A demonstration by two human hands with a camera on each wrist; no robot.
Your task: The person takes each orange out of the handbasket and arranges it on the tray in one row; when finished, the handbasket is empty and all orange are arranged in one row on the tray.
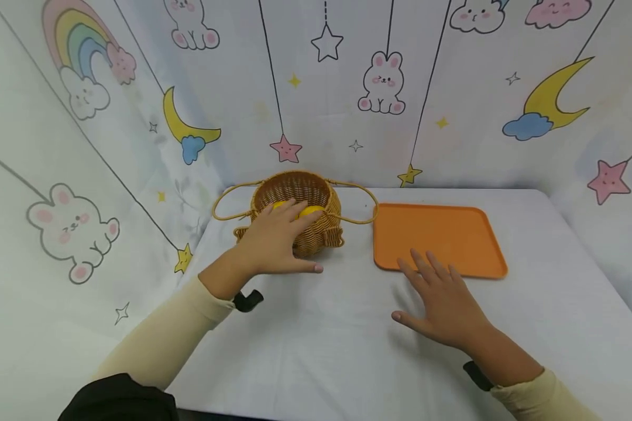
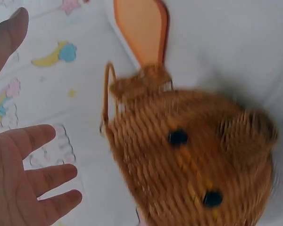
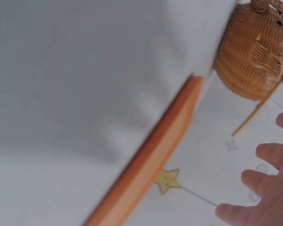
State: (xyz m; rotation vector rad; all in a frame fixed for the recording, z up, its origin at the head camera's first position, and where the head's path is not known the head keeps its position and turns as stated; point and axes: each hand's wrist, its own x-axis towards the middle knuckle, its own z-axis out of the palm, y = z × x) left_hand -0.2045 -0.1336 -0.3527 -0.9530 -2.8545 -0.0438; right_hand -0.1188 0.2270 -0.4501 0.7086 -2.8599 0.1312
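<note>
Right hand point(image 1: 445, 304) spread flat; left hand point(image 1: 276, 237) open over basket point(image 1: 316, 234).

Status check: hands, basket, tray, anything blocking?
Left hand open, fingers over wicker basket rim, yellow fruit inside. Right hand open, fingertips at orange tray near edge. Nothing between basket and tray.

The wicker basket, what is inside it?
Inside the wicker basket something yellow shows, in two patches beside the fingers of the left hand. That hand covers part of the opening, so what it is, and anything else inside, stays hidden.
</note>
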